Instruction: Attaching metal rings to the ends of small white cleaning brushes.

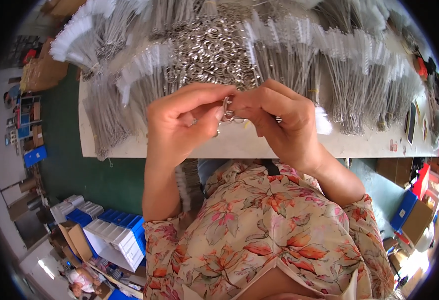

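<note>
My two hands meet above the near part of the table. My left hand (177, 117) is closed, its thumb and forefinger pinching small metal rings (228, 117). Against the same rings, the fingertips of my right hand (287, 115) are pressed together, so both hands grip them. Exactly how the rings link is too small to make out. Just beyond my fingers lies a large heap of shiny metal rings (209, 52). Bundles of thin wire brushes with white bristles flank it, some on the left (107, 107) and others on the right (347, 82).
The white tabletop (274, 146) ends at a straight front edge close to my body. White and blue plastic bins (114, 235) stand low at the left on the green floor (89, 177). Cardboard boxes (414, 220) are at the right. Another person (82, 280) shows at the lower left.
</note>
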Tool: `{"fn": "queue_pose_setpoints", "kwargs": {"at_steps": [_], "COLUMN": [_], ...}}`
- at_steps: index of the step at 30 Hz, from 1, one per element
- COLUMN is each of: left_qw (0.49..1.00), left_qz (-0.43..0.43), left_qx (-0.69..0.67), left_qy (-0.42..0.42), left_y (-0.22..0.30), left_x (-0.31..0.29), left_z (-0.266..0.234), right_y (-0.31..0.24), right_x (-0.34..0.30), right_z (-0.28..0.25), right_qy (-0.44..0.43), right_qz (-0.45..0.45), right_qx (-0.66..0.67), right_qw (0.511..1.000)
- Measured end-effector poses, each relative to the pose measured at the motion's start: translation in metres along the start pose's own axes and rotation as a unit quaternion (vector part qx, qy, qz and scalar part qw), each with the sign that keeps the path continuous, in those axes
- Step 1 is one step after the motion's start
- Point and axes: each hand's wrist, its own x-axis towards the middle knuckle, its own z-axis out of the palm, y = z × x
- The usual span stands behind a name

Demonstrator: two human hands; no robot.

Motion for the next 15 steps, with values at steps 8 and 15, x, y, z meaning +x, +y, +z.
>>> {"fn": "queue_pose_setpoints", "kwargs": {"at_steps": [8, 15], "left_qw": [0.977, 0.642], "left_qz": [-0.167, -0.351], "left_qx": [0.124, 0.666], "left_qy": [0.050, 0.146], "left_y": [-0.022, -0.068], "left_x": [-0.025, -0.051], "left_z": [-0.081, -0.284], "right_y": [0.050, 0.068], "right_x": [-0.077, -0.094], "right_z": [-0.013, -0.021], "right_qy": [-0.113, -0.094], "right_qz": [-0.054, -0.139], "right_qx": [-0.329, -0.331], "right_qw": [0.936, 0.929]}}
